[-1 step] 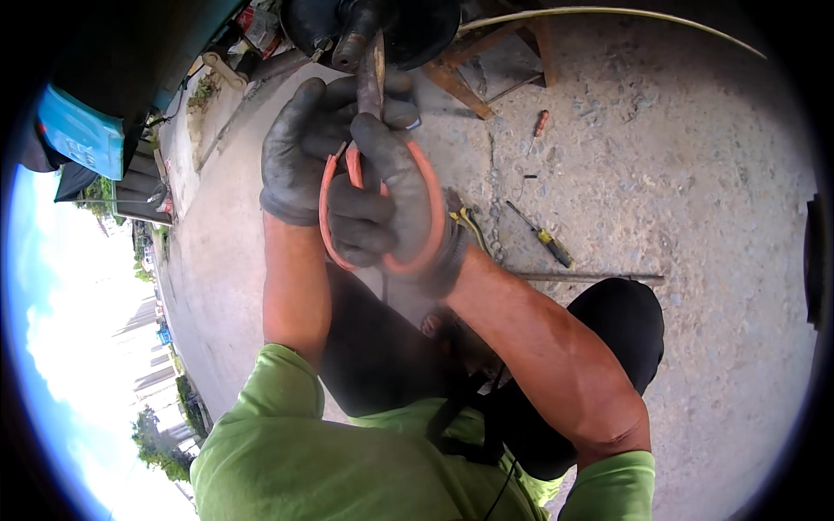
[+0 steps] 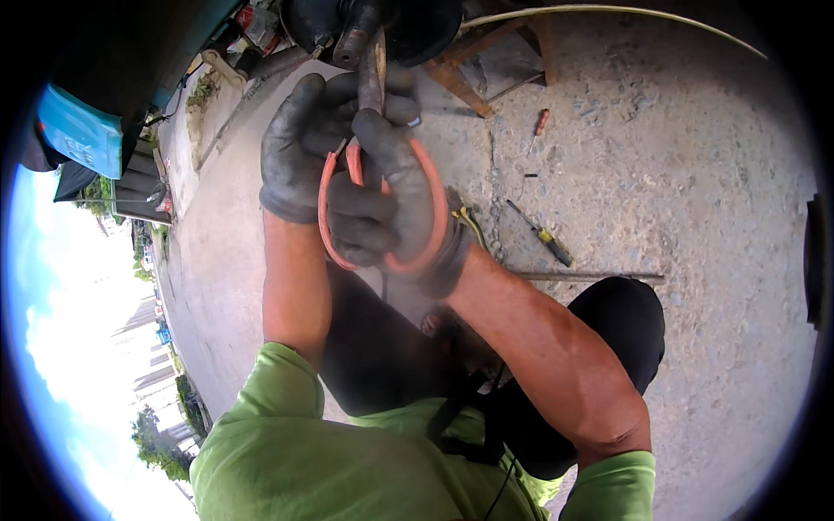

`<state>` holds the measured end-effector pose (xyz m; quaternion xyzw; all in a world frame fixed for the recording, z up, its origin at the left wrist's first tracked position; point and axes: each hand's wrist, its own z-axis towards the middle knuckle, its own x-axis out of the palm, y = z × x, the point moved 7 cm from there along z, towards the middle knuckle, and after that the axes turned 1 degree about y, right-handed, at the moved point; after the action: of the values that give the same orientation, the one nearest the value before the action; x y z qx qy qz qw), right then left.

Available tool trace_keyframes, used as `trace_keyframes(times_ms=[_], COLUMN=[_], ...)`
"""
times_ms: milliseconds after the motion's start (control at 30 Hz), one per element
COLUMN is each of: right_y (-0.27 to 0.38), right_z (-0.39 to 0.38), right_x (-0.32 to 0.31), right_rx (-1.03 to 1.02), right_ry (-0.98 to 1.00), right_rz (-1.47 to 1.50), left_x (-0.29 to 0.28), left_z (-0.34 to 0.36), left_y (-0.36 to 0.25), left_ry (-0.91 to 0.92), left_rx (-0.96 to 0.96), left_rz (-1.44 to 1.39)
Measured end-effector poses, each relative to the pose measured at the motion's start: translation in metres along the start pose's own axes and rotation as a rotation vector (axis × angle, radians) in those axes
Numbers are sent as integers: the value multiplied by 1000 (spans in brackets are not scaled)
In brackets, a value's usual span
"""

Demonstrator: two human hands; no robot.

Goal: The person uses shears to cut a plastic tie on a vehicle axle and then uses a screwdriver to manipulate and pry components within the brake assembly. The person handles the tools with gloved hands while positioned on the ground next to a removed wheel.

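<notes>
Both my hands wear dark grey work gloves. My right hand [image 2: 393, 165] is closed around the orange-red looped handles of metal snips [image 2: 371, 82], whose jaws point away from me. Just beyond it and to the left, my left hand [image 2: 291, 169] has its fingers curled behind the jaws, its thumb raised at the side. What lies in those fingers is hidden by the snips and my right hand; a small pale edge shows beside the fingertips. The jaws reach up to a dark round part with a thick metal shaft [image 2: 354, 39].
Right of my hands, a yellow-black screwdriver [image 2: 551, 244], a red-handled screwdriver [image 2: 540, 123] and yellow-handled pliers [image 2: 472, 224] lie on concrete. A metal rod [image 2: 591, 278] lies near my knee. A rusty stand [image 2: 465, 87] and pale curved strip [image 2: 608, 9] are beyond; a blue panel [image 2: 82, 130] hangs left.
</notes>
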<state>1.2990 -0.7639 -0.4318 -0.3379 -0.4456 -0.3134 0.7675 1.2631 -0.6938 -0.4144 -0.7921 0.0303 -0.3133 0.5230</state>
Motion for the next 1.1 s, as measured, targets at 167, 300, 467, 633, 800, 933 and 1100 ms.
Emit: trace_keyframes(times_ms=[167, 300, 467, 633, 800, 933, 1100], right_y=[-4, -1, 17, 29, 33, 55, 63], right_z=[0, -2, -13, -23, -25, -33, -41], right_x=[1, 5, 4, 8, -9, -13, -27], right_rx=[99, 34, 11, 26, 43, 94, 198], right_ry=[75, -26, -38, -298, -343, -226, -285], right_rz=[234, 115, -5, -193, -370, -497, -587], left_x=[5, 6, 13, -40, -63, 15, 2], left_z=[1, 3, 21, 27, 30, 32, 31], left_y=[1, 2, 9, 14, 21, 13, 20], left_ry=[75, 241, 86, -167, 14, 234, 184], left_rx=[-37, -111, -93, -64, -68, -129, -115], left_rz=[-74, -56, -190, 51, 463, 294, 292])
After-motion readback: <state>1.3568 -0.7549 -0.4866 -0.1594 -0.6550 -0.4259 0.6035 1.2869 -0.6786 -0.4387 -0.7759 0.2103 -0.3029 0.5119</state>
